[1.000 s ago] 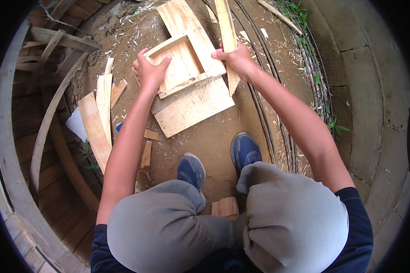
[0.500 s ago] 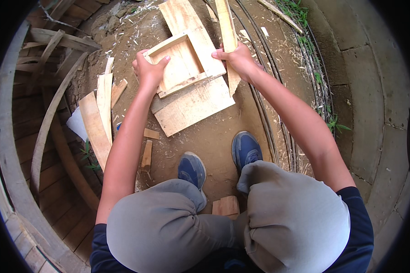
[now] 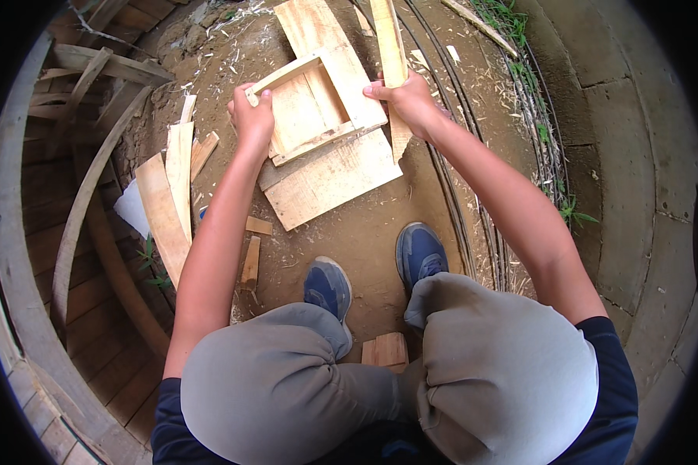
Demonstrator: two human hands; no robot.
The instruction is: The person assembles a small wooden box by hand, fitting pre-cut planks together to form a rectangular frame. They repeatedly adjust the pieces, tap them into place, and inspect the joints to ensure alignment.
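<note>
A shallow square wooden frame [image 3: 312,145] rests on pale boards over the dirt ground. My left hand [image 3: 252,116] is closed round its left corner, thumb along the rim and fingers hidden beyond it. A wide plank [image 3: 318,27] runs beneath the frame, and a lower board [image 3: 332,182] sticks out nearer me. My right hand [image 3: 408,101] is closed on a long narrow wooden strip [image 3: 389,43], which passes between thumb and fingers. The thumb tip touches the plank's right edge.
Curved wooden offcuts [image 3: 163,217] lie at left beside a slatted wooden structure [image 3: 93,232]. Dark cables [image 3: 461,194] run along the right, near a wall [image 3: 628,170]. Small wood blocks [image 3: 385,350] lie by my shoes [image 3: 421,252]. Shavings are scattered about.
My left thumb has drawn back from over the frame's opening to its rim. The right hand, the strip and the frame have hardly moved.
</note>
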